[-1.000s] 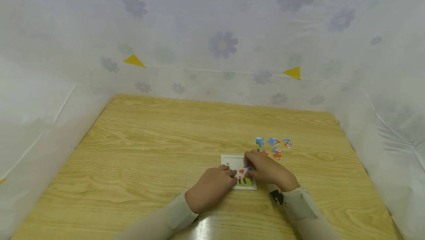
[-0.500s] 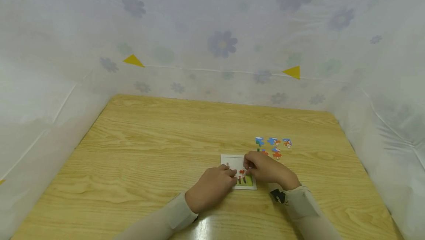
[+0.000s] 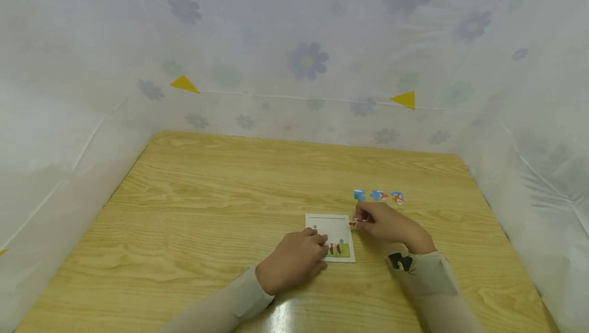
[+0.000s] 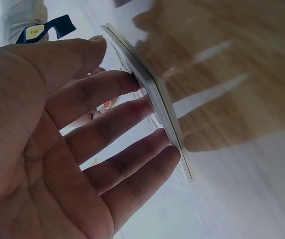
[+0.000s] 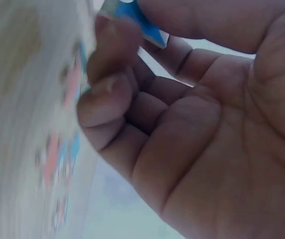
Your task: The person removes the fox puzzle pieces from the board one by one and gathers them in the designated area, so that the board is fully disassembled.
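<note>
A small white-framed puzzle board [image 3: 327,224] lies on the table with pieces along its lower edge showing green ground and dark boots. My left hand [image 3: 294,257] rests on its left side. In the left wrist view, the extended fingertips of that hand [image 4: 82,134] touch the edge of the board [image 4: 155,97]. Just off the board's upper right side, my right hand [image 3: 393,224] pinches a puzzle piece [image 3: 353,224] with red on it. The right wrist view shows a blue part of this puzzle piece [image 5: 150,27] between thumb and fingers.
Beyond the right hand lies a row of loose puzzle pieces [image 3: 379,196] in blue, white and orange. Nearer ones are hidden behind that hand. White flower-printed sheeting [image 3: 257,67] encloses the wood-grain table [image 3: 221,195] at the back and sides.
My right hand has taken the piece with the red heart shape off the board and moved right and slightly away with it. The left hand has stayed in place.
</note>
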Motion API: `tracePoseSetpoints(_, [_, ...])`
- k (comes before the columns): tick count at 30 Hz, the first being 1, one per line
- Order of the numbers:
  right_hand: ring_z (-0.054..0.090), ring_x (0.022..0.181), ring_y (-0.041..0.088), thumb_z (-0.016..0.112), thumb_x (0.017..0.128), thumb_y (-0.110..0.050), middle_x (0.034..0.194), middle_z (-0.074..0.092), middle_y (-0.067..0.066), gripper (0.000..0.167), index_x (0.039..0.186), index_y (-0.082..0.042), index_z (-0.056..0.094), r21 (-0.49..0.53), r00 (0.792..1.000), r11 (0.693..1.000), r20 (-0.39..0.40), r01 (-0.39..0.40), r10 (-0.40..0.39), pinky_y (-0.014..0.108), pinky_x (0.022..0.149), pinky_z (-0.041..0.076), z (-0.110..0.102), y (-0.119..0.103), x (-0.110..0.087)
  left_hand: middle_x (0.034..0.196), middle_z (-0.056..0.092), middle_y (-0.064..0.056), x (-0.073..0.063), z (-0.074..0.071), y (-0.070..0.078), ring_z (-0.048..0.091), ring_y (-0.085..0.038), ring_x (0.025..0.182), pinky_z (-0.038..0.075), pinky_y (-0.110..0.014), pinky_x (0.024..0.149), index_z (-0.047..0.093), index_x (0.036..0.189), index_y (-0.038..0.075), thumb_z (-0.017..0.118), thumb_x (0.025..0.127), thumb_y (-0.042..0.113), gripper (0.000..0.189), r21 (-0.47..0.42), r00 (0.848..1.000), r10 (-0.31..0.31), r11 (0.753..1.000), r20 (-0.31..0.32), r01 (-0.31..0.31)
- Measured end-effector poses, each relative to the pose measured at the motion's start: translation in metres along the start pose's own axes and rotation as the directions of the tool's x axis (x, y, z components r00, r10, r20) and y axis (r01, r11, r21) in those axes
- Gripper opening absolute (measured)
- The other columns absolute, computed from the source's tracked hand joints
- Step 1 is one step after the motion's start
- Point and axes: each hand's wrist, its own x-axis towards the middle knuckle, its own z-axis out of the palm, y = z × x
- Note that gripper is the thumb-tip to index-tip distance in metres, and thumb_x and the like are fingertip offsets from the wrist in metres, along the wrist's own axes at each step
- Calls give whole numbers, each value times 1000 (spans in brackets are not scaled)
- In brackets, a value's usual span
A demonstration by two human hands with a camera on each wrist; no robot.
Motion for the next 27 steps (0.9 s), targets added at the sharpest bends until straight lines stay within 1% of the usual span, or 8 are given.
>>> tracePoseSetpoints(6, [62, 65, 23, 58, 104, -3, 84, 67, 8, 9, 98, -5, 52, 75, 996, 993, -21, -88, 89, 32, 57, 50, -25, 16, -16, 132, 69, 4, 0, 0, 0, 64, -19, 122, 53, -29, 99, 79, 118, 20, 69, 98, 45, 33, -28, 1000, -5, 1000, 11, 5])
tracePoseSetpoints(8, [63, 66, 25, 57, 105, -3, 86, 69, 11, 6, 101, -3, 52, 98, 994, 990, -33, -104, 108, 33, 56, 51, -32, 17, -21, 132, 69, 3, -1, -1, 0, 64, -19, 122, 53, -30, 99, 79, 119, 20, 68, 99, 45, 34, -32, 1000, -5, 999, 13, 6])
tracePoseSetpoints(10, [63, 67, 24, 57, 105, -2, 89, 69, 11, 3, 104, -2, 54, 95, 992, 989, -56, -110, 115, 33, 57, 51, -36, 18, -26, 132, 69, 3, -1, 0, 0, 64, -19, 122, 53, -29, 99, 79, 119, 20, 68, 99, 45, 34, -32, 1000, -3, 999, 10, 4])
tracePoseSetpoints(15, [62, 69, 25, 59, 101, 4, 90, 66, 10, 9, 110, 2, 59, 65, 983, 989, -111, -136, 143, 32, 58, 50, -42, 28, -33, 131, 69, 3, 0, 0, 0, 65, -19, 122, 52, -29, 100, 79, 117, 20, 69, 99, 45, 33, -41, 1000, 5, 999, -3, -5])
tracePoseSetpoints(19, [64, 74, 26, 58, 101, 6, 91, 66, 12, 11, 112, 5, 59, 77, 977, 982, -116, -173, 181, 34, 61, 53, -45, 35, -38, 128, 70, 3, 0, 0, -1, 65, -18, 119, 52, -29, 101, 80, 109, 21, 69, 98, 44, 28, -54, 1000, 17, 998, -22, -19])
tracePoseSetpoints(22, [66, 77, 26, 60, 100, 6, 92, 65, 12, 12, 112, 5, 58, 77, 973, 980, -125, -183, 191, 37, 63, 56, -48, 38, -43, 126, 71, 4, 0, 1, -2, 66, -18, 117, 53, -30, 98, 80, 105, 21, 69, 98, 45, 27, -49, 999, 27, 998, -34, -29])
tracePoseSetpoints(25, [65, 77, 26, 62, 98, 6, 89, 63, 11, 14, 112, 4, 57, 63, 969, 979, -144, -194, 202, 38, 65, 57, -51, 41, -46, 126, 71, 3, 0, 2, -3, 66, -19, 117, 55, -32, 94, 78, 107, 22, 66, 99, 48, 30, -38, 999, 30, 999, -32, -31])
tracePoseSetpoints(27, [65, 76, 26, 61, 99, 6, 88, 63, 11, 14, 113, 3, 57, 61, 966, 977, -150, -203, 211, 37, 64, 57, -52, 43, -48, 126, 71, 3, 0, 3, -3, 65, -19, 117, 55, -34, 94, 77, 111, 22, 65, 100, 49, 32, -35, 999, 31, 999, -32, -32])
